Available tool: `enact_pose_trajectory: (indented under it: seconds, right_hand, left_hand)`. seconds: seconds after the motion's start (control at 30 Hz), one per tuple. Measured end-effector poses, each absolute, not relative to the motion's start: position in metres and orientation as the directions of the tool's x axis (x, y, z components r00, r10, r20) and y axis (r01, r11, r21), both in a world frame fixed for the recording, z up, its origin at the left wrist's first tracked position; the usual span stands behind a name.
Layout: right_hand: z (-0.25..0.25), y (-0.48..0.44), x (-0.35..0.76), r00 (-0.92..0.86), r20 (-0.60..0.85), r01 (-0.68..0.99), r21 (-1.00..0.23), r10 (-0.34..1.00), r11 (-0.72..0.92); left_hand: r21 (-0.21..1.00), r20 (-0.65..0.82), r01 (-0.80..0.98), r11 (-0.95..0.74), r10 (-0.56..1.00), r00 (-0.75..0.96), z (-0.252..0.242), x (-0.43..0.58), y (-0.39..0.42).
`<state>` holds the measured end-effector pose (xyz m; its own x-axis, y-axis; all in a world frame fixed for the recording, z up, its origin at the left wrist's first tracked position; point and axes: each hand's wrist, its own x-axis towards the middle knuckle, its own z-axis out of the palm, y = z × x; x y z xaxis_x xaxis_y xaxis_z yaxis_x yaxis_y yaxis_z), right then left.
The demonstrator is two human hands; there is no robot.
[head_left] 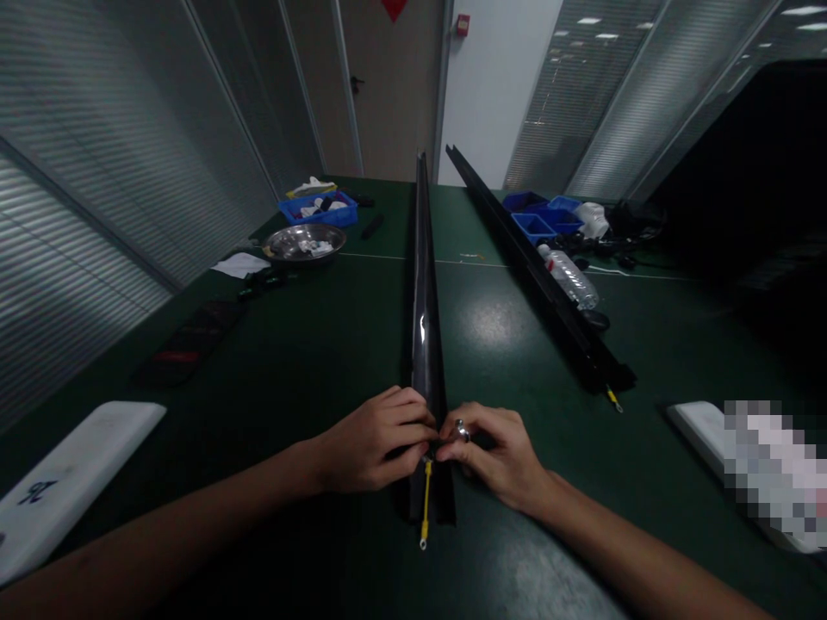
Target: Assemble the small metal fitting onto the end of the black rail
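A long black rail (424, 284) lies on the dark green table (310, 362), running from the near edge to the far end. A short yellow wire with a ring terminal (425, 508) sticks out of its near end. My left hand (378, 439) is closed, its fingertips pinching at the rail's left side near the wire. My right hand (497, 456) is closed too, pinching a small shiny metal part (461, 430) against the rail's right side. The fingertips of both hands almost meet over the rail.
A second black rail (536, 275) with a yellow wire lies to the right. Beside it are a water bottle (569, 277) and blue bins (543, 220). Far left stand a metal bowl (303, 241) and a blue tray (320, 208). White foam pieces (71, 474) flank the near edge.
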<state>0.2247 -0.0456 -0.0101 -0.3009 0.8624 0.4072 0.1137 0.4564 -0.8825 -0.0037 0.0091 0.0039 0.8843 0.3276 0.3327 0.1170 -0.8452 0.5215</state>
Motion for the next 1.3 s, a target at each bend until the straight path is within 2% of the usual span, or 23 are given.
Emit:
enact_pose_trajectory:
  seconds: [0.47,0.7,0.87,1.0,1.07,1.13,1.3]
  right_hand:
    - [-0.017,-0.052,0.223,-0.366,0.516,0.121,-0.799,0.774,0.590]
    - [-0.015,-0.053,0.212,-0.336,0.521,0.207,-0.772,0.785,0.601]
    - [-0.007,-0.049,0.205,-0.279,0.490,0.243,-0.796,0.826,0.555]
    - [-0.006,-0.044,0.206,-0.150,0.356,0.226,-0.896,0.922,0.383]
    - [-0.006,-0.044,0.206,-0.152,0.289,0.177,-0.933,0.945,0.314]
    - [-0.006,-0.044,0.206,-0.199,0.275,0.167,-0.936,0.941,0.309]
    - [-0.005,-0.044,0.208,-0.129,0.305,0.141,-0.936,0.943,0.322]
  left_hand:
    - [0.508,0.362,0.080,-0.857,0.297,0.884,0.005,-0.002,0.008]
    - [0.576,0.327,0.096,-0.812,0.336,0.883,0.004,-0.005,0.009]
    - [0.598,0.328,0.087,-0.797,0.343,0.880,0.003,-0.006,0.009]
    - [0.613,0.311,0.109,-0.783,0.366,0.877,0.004,-0.005,0.010]
    - [0.646,0.301,0.109,-0.756,0.383,0.873,0.005,-0.004,0.011]
    - [0.678,0.306,0.096,-0.728,0.399,0.864,0.007,-0.003,0.012]
    - [0.718,0.306,0.088,-0.691,0.426,0.851,0.006,-0.003,0.012]
